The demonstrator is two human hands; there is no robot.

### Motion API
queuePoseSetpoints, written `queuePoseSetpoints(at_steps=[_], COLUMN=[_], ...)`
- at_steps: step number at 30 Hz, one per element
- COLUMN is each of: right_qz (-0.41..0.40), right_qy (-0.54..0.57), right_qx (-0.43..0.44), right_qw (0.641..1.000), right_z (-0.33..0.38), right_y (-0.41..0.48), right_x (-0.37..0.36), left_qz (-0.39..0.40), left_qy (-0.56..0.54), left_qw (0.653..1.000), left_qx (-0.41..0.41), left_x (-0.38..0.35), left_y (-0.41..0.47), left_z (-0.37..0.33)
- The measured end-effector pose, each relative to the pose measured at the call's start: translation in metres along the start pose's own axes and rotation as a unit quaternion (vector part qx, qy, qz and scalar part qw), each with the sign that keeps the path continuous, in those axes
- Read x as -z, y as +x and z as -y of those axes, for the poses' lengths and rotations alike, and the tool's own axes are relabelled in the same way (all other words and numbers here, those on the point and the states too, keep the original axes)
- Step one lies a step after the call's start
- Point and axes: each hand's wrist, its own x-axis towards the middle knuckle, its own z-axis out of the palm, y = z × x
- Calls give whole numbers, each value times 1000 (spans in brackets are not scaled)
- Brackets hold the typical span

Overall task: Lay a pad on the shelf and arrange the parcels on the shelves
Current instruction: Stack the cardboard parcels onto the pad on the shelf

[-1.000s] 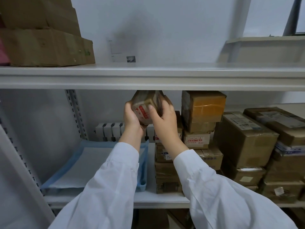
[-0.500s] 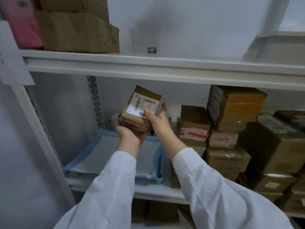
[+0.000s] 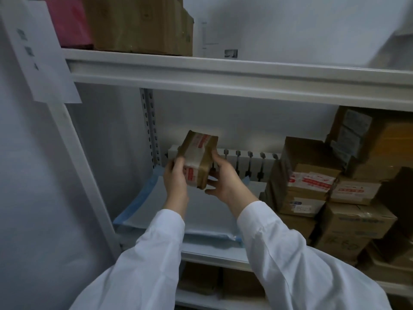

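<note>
I hold a small brown parcel point(image 3: 197, 158) with red-and-white tape in both hands, above the left part of the middle shelf. My left hand point(image 3: 176, 177) grips its left side and my right hand point(image 3: 225, 177) supports its right side and underside. Under it a white pad with blue edges point(image 3: 143, 209) lies flat on the middle shelf point(image 3: 214, 253). To the right, stacked brown parcels point(image 3: 308, 180) fill the same shelf.
The upper shelf point(image 3: 223, 72) carries a brown carton point(image 3: 143, 23) and a pink package point(image 3: 71, 21). A paper sheet point(image 3: 38, 57) hangs on the left upright. A white slotted rack point(image 3: 245, 162) stands at the back. More boxes point(image 3: 201, 278) sit on the shelf below.
Both hands carried the parcel from the top of the stack leftward and down over the pad, turning it so its taped side faces me. The view swung left.
</note>
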Motion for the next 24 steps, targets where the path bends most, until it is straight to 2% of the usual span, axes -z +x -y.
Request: queuePoseSetpoints(at_steps=[3,6,9,11,14,18,24], right_qz=[-1,-14,-21,-30,-46,-62,-22], right_qy=[2,43,62,45,-3,-14,-23], right_qx=[-10,-26,-48,-58,-58,-78,-83], right_qw=[1000,999,997,997,997,995,996], right_z=[-13,-28,-40,-50,-63,-74,-80], right_y=[13,29,43,54,67,80,104], right_x=[-13,-23,-29,-33,-37,-39,-41], left_qz=[31,60,93,97,33,-36,-32], left_qy=[35,114,116,123,182,353,403], left_qw=[999,986,977,978,978,933,914], left_qx=[18,107,150,140,93,51,33], left_x=[16,35,54,65,75,83,84], left_y=[17,33,46,55,68,89,102], left_z=[5,10,17,21,32,50,63])
